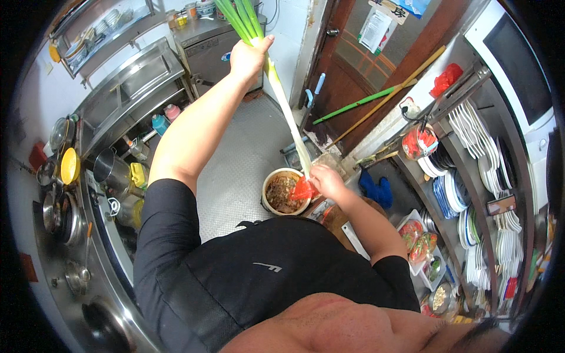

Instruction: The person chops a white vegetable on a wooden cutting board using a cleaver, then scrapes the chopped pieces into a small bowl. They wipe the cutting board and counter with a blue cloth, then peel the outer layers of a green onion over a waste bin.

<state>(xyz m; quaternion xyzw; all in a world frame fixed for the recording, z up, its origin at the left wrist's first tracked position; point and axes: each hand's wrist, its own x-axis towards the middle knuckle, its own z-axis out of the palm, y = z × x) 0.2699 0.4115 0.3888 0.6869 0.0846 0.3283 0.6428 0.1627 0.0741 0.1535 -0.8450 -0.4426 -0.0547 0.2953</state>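
Observation:
A long green onion (284, 99) stretches slantwise between my two hands over the floor. My left hand (249, 59) grips it where the green leaves (240, 20) meet the pale stalk, with the thumb pointing up along it. Down at the white root end, the fingers of my right hand (327, 180) are closed around the stalk. Directly beneath that end stands a round bucket (266, 194) holding brown food scraps (282, 196). Something bright red (303, 189), perhaps thin plastic, shows beside my right fingers; I cannot tell whether they touch it.
By my right forearm, a cleaver blade (354, 238) lies on a round wooden chopping board (337, 223). Shelves of stacked plates (450, 194) line the right side. A steel sink counter (132, 90) and stove (99, 264) run along the left. Poles (357, 106) lean against the wooden door (324, 57).

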